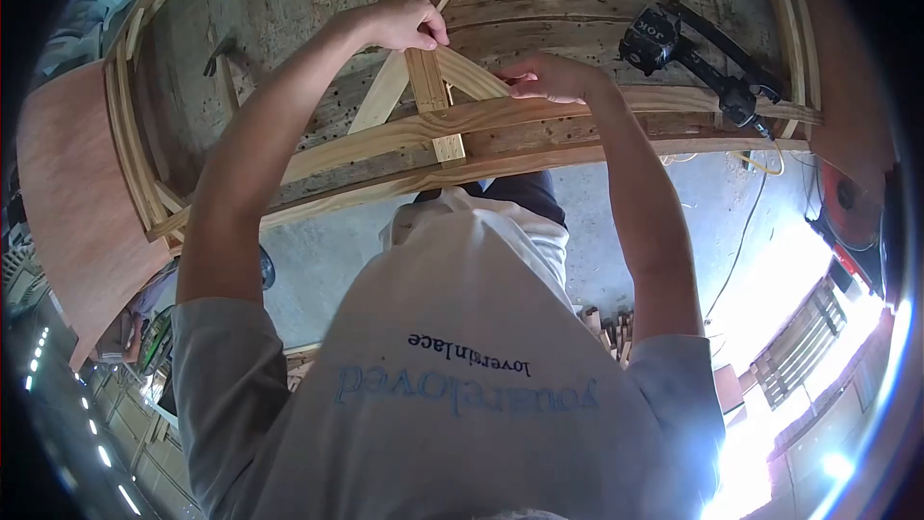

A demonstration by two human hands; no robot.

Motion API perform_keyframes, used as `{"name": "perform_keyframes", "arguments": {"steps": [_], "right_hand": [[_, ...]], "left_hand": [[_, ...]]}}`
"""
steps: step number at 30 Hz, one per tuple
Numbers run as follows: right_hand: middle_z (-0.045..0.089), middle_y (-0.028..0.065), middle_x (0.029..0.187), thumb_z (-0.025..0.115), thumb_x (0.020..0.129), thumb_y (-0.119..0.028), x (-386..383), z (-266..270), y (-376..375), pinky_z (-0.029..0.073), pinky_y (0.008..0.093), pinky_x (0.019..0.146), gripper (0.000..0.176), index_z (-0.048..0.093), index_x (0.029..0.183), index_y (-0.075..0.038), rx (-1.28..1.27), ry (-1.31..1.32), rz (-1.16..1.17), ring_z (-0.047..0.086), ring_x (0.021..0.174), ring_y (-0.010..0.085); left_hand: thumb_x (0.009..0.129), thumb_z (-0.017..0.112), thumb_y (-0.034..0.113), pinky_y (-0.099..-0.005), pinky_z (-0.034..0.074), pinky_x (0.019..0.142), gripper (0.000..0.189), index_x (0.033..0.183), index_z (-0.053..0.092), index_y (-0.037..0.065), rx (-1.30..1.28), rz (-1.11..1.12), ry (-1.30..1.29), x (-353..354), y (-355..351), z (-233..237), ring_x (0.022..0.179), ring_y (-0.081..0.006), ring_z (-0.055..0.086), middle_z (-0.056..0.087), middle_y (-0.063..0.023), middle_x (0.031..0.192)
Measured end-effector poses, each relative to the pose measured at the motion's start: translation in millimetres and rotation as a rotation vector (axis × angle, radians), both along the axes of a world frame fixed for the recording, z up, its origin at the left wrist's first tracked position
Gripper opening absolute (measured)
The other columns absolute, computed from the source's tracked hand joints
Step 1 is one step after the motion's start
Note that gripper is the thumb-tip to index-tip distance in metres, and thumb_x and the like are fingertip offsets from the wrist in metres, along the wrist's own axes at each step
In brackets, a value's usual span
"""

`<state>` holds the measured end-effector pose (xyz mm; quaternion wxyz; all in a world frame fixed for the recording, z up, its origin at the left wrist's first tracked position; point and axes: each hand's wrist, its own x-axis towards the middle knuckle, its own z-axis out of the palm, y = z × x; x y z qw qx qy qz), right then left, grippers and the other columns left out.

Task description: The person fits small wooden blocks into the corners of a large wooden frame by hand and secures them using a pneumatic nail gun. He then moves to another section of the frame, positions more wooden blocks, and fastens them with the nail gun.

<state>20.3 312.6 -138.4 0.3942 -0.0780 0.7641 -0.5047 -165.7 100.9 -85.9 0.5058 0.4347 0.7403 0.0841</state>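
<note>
A short diagonal wooden brace point(472, 74) runs from the middle post point(424, 82) down to the curved wooden rail point(375, 140). My left hand point(409, 23) has its fingers curled closed at the brace's upper end, against the post. At the lower end, my right hand point(556, 79) pinches the brace just above the rail. A second diagonal strip point(381, 94) slants down on the post's other side. The post's lower end point(449, 147) shows below the rail.
On the worn wooden tabletop point(539, 0), a black nail gun point(679, 53) lies to the right, with a yellow hose point(773, 166). A hammer point(223, 65) lies at the left. Along the near side runs a second curved rail point(361, 192). Wood offcuts point(606, 329) sit on the floor.
</note>
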Motion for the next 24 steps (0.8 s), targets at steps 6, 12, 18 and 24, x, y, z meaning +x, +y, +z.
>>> {"name": "perform_keyframes", "arguments": {"steps": [6,12,18,24], "right_hand": [[0.063,0.0118,0.123,0.059,0.093,-0.014,4,3,-5,0.041,0.0319,0.097,0.044,0.051,0.136,-0.012,0.079,-0.012,-0.064,0.057,0.110,0.0188],[0.063,0.0114,0.122,0.060,0.092,-0.016,3,1,-5,0.042,0.0313,0.097,0.043,0.053,0.134,-0.014,0.058,-0.009,-0.056,0.058,0.108,0.0181],[0.067,0.0107,0.116,0.063,0.089,-0.020,6,-11,-3,0.046,0.0329,0.090,0.042,0.058,0.130,-0.021,0.004,0.053,-0.091,0.062,0.100,0.0204],[0.069,0.0114,0.106,0.063,0.088,-0.020,6,-9,-3,0.048,0.0346,0.082,0.037,0.062,0.124,-0.019,0.011,0.044,-0.104,0.062,0.089,0.0193]], "left_hand": [[0.087,0.067,0.016,-0.0324,0.050,0.085,0.024,0.109,0.069,0.006,0.104,-0.061,0.056,-1,-3,-1,0.094,-0.0197,0.066,0.070,-0.0086,0.104],[0.086,0.067,0.015,-0.0329,0.051,0.084,0.024,0.109,0.069,0.008,0.168,-0.075,0.065,-2,-6,-10,0.095,-0.0199,0.066,0.070,-0.0081,0.104],[0.089,0.065,0.027,-0.0332,0.052,0.082,0.023,0.100,0.064,0.007,0.168,-0.130,0.453,45,13,28,0.089,-0.0199,0.064,0.064,-0.0073,0.096],[0.090,0.061,0.023,-0.0388,0.049,0.090,0.026,0.108,0.063,0.005,0.380,0.014,0.497,88,-13,-20,0.102,-0.0287,0.060,0.063,-0.0116,0.110]]}}
